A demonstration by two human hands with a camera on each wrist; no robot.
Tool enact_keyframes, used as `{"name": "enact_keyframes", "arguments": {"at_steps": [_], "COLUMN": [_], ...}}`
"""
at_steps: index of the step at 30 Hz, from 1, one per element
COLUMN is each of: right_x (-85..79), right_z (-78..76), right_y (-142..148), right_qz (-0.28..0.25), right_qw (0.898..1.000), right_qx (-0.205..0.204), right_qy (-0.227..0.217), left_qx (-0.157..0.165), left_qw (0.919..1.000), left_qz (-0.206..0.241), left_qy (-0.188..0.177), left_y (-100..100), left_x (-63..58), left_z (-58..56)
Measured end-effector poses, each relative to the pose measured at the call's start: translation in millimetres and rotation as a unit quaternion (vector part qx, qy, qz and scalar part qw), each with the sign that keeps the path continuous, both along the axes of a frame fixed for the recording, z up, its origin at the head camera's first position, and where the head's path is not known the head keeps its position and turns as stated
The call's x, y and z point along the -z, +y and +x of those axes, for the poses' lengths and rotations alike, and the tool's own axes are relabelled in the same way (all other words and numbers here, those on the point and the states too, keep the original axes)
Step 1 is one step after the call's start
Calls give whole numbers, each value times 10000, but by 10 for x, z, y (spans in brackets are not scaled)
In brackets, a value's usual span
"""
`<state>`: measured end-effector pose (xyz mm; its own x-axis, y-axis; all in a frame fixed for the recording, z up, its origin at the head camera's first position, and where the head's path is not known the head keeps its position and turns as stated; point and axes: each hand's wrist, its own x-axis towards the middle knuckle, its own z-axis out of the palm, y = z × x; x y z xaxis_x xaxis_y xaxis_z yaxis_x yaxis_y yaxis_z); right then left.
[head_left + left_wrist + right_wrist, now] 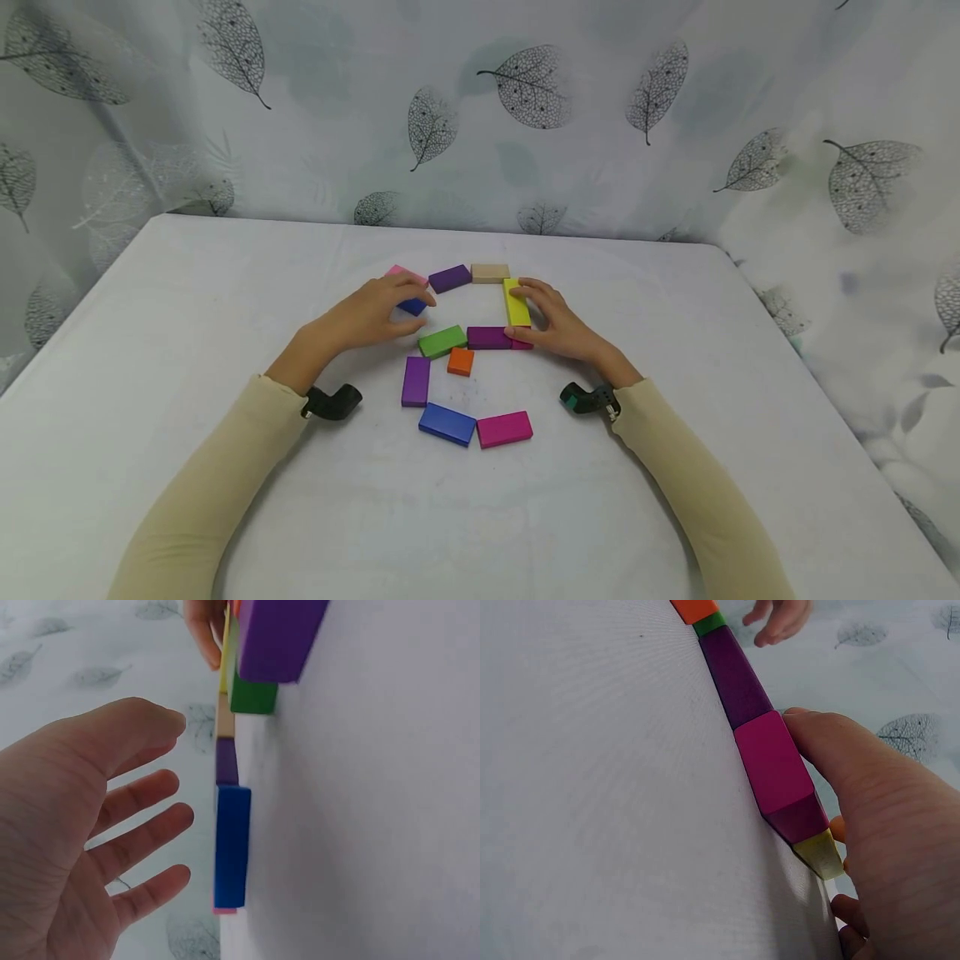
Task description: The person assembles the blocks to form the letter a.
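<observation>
My left hand (377, 310) hovers beside a pink block (405, 272) and a dark blue block (412, 306), partly covering both. Its fingers are spread and loosely bent, and the left wrist view has a gap between the fingertips and the blue block (232, 847). Over at the right, my right hand (558, 327) lies along a yellow block (517, 304) and a magenta block (776, 761). The thumb touches the magenta block's top edge near a purple block (487, 337). An index fingertip rests at the yellow block's upper part; the other fingers are partly hidden.
A violet block (450, 278) and a tan block (490, 273) continue the row at the back. Nearer are green (442, 342), orange (461, 362), upright purple (416, 382), blue (447, 424) and pink-red (505, 429) blocks. All lie on a white-covered table (337, 517) before a leaf-patterned curtain.
</observation>
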<state>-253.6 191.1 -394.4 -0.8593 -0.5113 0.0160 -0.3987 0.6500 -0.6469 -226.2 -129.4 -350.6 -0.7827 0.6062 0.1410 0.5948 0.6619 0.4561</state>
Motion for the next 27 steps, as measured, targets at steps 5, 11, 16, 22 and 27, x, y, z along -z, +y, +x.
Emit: {"name": "enact_keyframes", "arguments": {"at_steps": [5, 11, 16, 22, 27], "right_x": [0, 4, 2, 12, 17], "right_z": [-3, -2, -3, -5, -5], "right_y": [-6, -8, -5, 2, 5], "right_qz": [-23, -54, -36, -10, -41], "right_qw": [10000, 10000, 10000, 10000, 10000], "right_qx": [8, 8, 19, 49, 14], "right_qy": [3, 15, 3, -38, -27], "left_qx": [-307, -366, -323, -371, -532], "left_qw": [9994, 9990, 9992, 9990, 9974], "left_qz": [-36, -39, -4, -110, -337], "left_qy": [-166, -266, -238, -222, -339], "left_y": [-109, -182, -202, -201, -186], "left_x": [82, 142, 172, 175, 152], "left_z": [-71, -122, -136, -133, -117]}}
